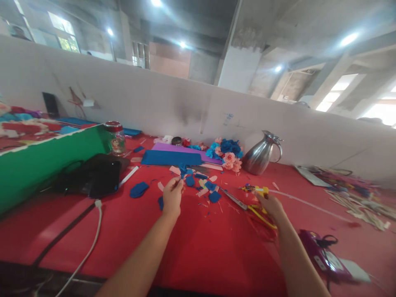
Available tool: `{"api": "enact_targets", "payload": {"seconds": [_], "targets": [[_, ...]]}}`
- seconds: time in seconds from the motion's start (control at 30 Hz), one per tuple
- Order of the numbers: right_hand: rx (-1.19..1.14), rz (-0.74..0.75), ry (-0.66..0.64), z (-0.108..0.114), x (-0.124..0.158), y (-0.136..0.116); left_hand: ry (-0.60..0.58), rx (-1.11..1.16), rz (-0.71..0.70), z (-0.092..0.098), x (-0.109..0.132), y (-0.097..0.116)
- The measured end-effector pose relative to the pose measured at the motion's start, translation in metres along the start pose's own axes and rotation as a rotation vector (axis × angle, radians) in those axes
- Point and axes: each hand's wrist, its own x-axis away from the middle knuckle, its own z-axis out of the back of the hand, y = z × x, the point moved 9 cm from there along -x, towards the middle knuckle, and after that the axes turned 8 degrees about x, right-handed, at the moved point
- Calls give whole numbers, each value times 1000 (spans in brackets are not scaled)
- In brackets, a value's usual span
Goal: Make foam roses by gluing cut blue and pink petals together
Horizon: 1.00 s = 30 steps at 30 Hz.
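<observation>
My left hand (173, 196) is closed in a pinch on a dark blue crepe-paper flower (183, 169), held upright above the table. Its stem end is hidden by the fingers. On the right, my right hand (272, 206) has its fingers curled on a small yellow tool (262, 191) with a narrow front end; its kind is blurred. A pale translucent strip (303, 200) runs rightward from behind this tool. Open scissors (236, 200) with yellow handles lie just left of and below the right hand. Blue paper petals (214, 196) and pink scraps are scattered between the hands.
Stacked blue paper (170, 157) lies behind the scraps, near a blue and pink flower bunch (230, 154). A steel jug (260, 154) stands behind. Left are a glass jar (116, 140), a black bag (93, 177) and a white cable (98, 222); right, a purple device (324, 255).
</observation>
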Motion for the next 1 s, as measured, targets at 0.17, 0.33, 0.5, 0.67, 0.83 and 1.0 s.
{"api": "enact_targets", "payload": {"seconds": [0.17, 0.33, 0.5, 0.67, 0.83, 1.0], "targets": [[378, -16, 255, 21, 26, -37, 17, -17, -7, 2, 1, -1], [93, 612, 13, -36, 74, -163, -103, -165, -51, -12, 8, -5], [35, 802, -68, -70, 100, -229, -31, -129, -91, -2, 4, 5], [-68, 914, -118, -79, 123, -267, 180, 10, -182, 24, -5, 27], [-116, 1074, -207, -105, 159, -305, 358, 39, -257, 50, -13, 40], [-6, 1200, -188, -133, 169, -346, 385, -101, -391, 56, -8, 58]]}}
